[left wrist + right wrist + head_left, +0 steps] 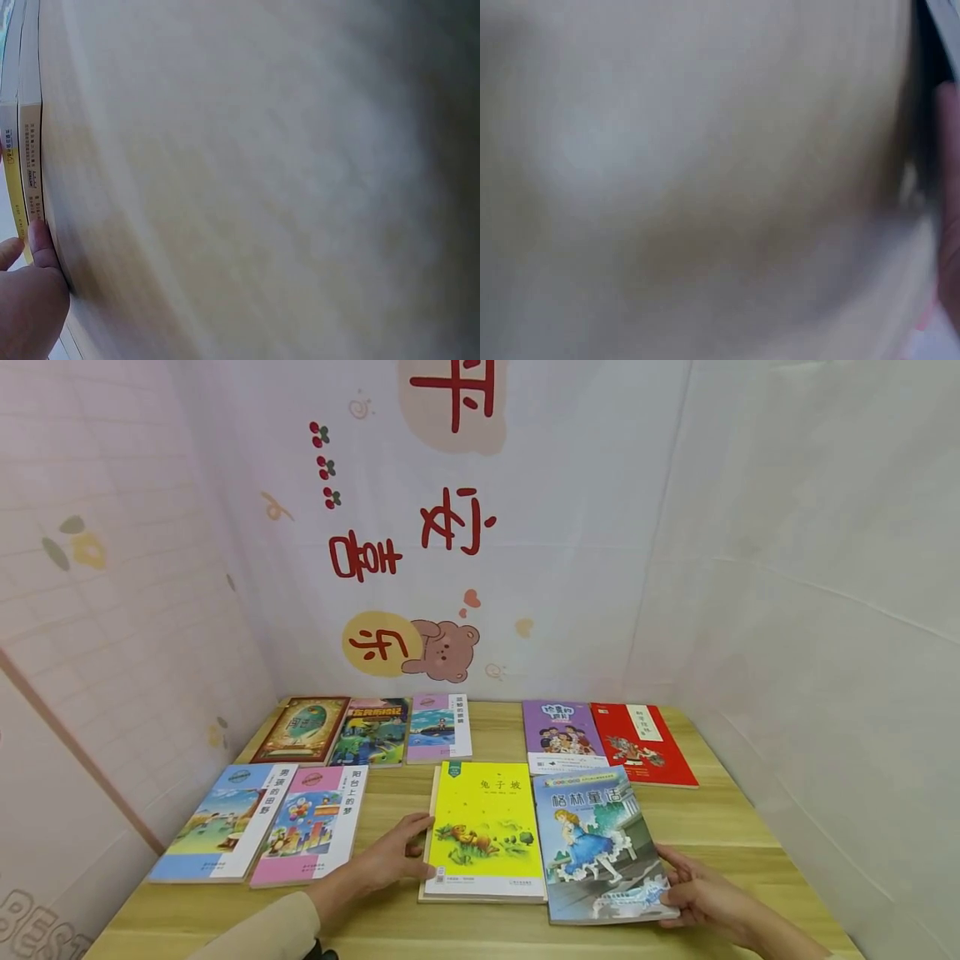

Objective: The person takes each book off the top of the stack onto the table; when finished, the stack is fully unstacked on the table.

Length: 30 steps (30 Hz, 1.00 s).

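A yellow picture book (483, 827) lies on top of another book, whose pale edge shows below and at its left. My left hand (393, 858) touches the left side of this pair; in the left wrist view its thumb (43, 244) rests against the two stacked spines (30, 165). To the right is a grey-blue storybook (600, 852) with a girl in a blue dress on its cover. My right hand (705, 897) grips its lower right edge, thumb on the cover and the other fingers at the side, partly hidden. The right wrist view is blurred.
Behind stand a purple book (562, 735) and a red book (641, 743), lying flat. At left are a blue book (221, 822), a pink book (311, 822), a brown book (303, 731), a green book (371, 735) and a lilac book (438, 727). Cloth walls (555, 568) enclose the wooden table (750, 827).
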Each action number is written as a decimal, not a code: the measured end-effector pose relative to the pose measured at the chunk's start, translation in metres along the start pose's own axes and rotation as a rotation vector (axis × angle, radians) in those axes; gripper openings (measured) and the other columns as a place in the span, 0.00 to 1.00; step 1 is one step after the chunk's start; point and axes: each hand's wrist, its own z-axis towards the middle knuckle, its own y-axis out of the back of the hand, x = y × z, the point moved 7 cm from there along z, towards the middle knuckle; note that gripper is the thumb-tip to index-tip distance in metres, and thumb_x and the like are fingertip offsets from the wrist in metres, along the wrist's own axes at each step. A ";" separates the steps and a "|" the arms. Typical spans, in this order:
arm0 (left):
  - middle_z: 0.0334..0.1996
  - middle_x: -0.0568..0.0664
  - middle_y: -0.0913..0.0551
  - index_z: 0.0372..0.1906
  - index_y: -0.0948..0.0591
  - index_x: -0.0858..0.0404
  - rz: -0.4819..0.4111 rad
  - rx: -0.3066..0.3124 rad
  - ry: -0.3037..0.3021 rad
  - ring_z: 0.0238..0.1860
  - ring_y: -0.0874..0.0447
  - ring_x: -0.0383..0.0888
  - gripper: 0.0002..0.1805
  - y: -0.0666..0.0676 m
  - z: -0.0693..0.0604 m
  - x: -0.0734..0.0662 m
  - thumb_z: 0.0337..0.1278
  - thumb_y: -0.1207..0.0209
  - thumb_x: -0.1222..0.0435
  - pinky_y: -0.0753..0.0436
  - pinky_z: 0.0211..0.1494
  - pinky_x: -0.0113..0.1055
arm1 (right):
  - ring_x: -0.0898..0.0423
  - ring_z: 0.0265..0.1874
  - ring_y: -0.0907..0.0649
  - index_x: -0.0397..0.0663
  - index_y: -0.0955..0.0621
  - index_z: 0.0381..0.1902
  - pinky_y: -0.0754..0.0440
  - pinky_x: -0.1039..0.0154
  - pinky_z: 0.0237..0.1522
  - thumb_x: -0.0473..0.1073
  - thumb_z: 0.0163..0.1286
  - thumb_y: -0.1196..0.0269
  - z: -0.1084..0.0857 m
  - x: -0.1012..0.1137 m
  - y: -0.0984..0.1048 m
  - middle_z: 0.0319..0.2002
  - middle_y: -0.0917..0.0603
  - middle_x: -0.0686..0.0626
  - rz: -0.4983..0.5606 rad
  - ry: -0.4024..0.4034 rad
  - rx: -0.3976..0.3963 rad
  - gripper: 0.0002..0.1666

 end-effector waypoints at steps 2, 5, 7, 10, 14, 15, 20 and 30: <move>0.76 0.64 0.51 0.76 0.42 0.68 0.006 -0.003 -0.001 0.65 0.33 0.65 0.47 0.000 0.000 0.000 0.55 0.29 0.65 0.26 0.63 0.50 | 0.44 0.47 0.19 0.29 0.58 0.75 0.16 0.46 0.46 0.34 0.68 0.41 0.000 0.005 0.007 0.53 0.24 0.34 -0.151 0.002 -0.085 0.50; 0.76 0.64 0.51 0.76 0.42 0.69 0.011 -0.009 0.000 0.65 0.33 0.65 0.47 0.000 -0.001 -0.002 0.54 0.29 0.66 0.26 0.63 0.50 | 0.40 0.50 0.19 0.27 0.46 0.74 0.16 0.46 0.45 0.40 0.69 0.37 -0.001 0.019 0.016 0.56 0.25 0.27 -0.378 0.015 -0.225 0.45; 0.76 0.63 0.51 0.76 0.41 0.68 0.012 -0.012 0.006 0.65 0.33 0.65 0.47 0.001 -0.001 -0.002 0.54 0.29 0.66 0.26 0.63 0.50 | 0.37 0.53 0.20 0.29 0.44 0.74 0.17 0.45 0.47 0.42 0.69 0.36 0.000 0.030 0.016 0.61 0.28 0.25 -0.426 0.047 -0.267 0.45; 0.76 0.63 0.51 0.76 0.41 0.69 0.006 -0.015 0.010 0.65 0.32 0.64 0.47 0.002 -0.002 -0.001 0.54 0.29 0.66 0.26 0.63 0.51 | 0.37 0.57 0.21 0.31 0.43 0.75 0.18 0.45 0.50 0.44 0.69 0.36 0.005 0.045 0.011 0.65 0.32 0.26 -0.378 0.070 -0.304 0.45; 0.76 0.63 0.51 0.76 0.42 0.69 -0.009 -0.010 0.003 0.64 0.31 0.63 0.47 0.003 -0.001 0.000 0.54 0.29 0.67 0.26 0.63 0.52 | 0.36 0.61 0.25 0.34 0.47 0.77 0.21 0.45 0.55 0.44 0.71 0.37 0.018 0.061 -0.006 0.69 0.36 0.27 -0.246 0.100 -0.294 0.46; 0.76 0.63 0.51 0.76 0.42 0.69 -0.014 -0.008 0.000 0.64 0.31 0.63 0.47 0.003 -0.001 0.000 0.54 0.29 0.68 0.26 0.63 0.52 | 0.35 0.62 0.26 0.35 0.47 0.77 0.21 0.45 0.55 0.45 0.71 0.37 0.022 0.064 -0.010 0.69 0.36 0.28 -0.218 0.109 -0.288 0.46; 0.76 0.64 0.51 0.76 0.43 0.70 -0.031 0.006 -0.012 0.64 0.32 0.62 0.46 0.002 -0.002 0.000 0.56 0.31 0.68 0.27 0.63 0.51 | 0.33 0.65 0.30 0.37 0.47 0.78 0.23 0.44 0.58 0.41 0.71 0.38 0.043 0.073 -0.042 0.71 0.38 0.28 -0.096 0.144 -0.235 0.45; 0.76 0.64 0.50 0.75 0.42 0.70 -0.036 0.009 -0.025 0.63 0.31 0.58 0.43 0.005 -0.001 0.001 0.58 0.33 0.71 0.26 0.63 0.48 | 0.34 0.62 0.26 0.38 0.46 0.77 0.21 0.45 0.56 0.36 0.72 0.40 0.080 0.064 -0.100 0.70 0.37 0.28 0.018 0.105 -0.158 0.42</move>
